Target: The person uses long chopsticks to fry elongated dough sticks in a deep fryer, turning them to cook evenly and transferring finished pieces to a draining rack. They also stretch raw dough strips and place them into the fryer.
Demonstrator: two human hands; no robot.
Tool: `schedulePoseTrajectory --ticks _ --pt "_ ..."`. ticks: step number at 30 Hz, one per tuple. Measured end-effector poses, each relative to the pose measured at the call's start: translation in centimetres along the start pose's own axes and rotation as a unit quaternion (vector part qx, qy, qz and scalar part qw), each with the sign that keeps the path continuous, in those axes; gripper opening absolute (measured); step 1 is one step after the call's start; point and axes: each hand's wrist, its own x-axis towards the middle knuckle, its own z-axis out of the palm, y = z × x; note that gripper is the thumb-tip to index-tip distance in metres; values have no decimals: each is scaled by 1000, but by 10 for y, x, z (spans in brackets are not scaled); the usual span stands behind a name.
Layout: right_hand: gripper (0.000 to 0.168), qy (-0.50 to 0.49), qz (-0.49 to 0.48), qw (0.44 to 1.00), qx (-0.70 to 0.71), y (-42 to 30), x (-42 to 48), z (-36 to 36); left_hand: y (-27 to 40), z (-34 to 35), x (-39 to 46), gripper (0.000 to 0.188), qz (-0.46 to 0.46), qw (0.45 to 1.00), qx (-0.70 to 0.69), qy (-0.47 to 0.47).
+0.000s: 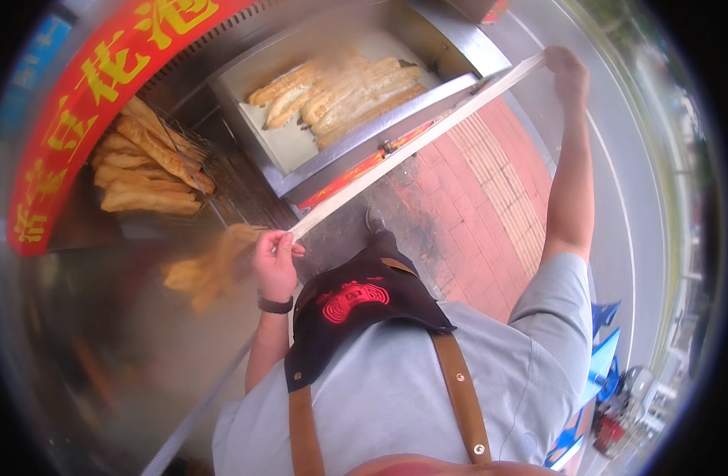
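Observation:
A long pale strip of dough (420,146) is stretched taut between my two hands, along the near side of a metal fryer (364,134). My left hand (276,262) pinches its lower left end between thumb and fingers. At the far end, my right hand (569,74) grips the strip with the arm held well out to the right. In the fryer's oil, several fried dough sticks (340,98) float side by side, partly blurred by haze.
Browned dough sticks (149,160) are piled on a wire rack (221,196) left of the fryer. A red banner (90,113) with yellow writing curves along the upper left. Red brick paving (465,208) lies below, with a road (614,178) on the right.

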Motion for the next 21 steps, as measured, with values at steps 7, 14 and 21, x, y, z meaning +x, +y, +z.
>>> schedulePoseTrajectory --ticks 7,14,21 --pt "22 -105 -39 994 13 19 110 109 52 76 111 18 -20 992 -35 120" --pt "21 -244 -63 964 90 10 150 254 64 60 272 19 -9 974 -34 224" --pt "15 -358 10 928 103 21 121 427 16 9 376 11 -76 965 68 240"
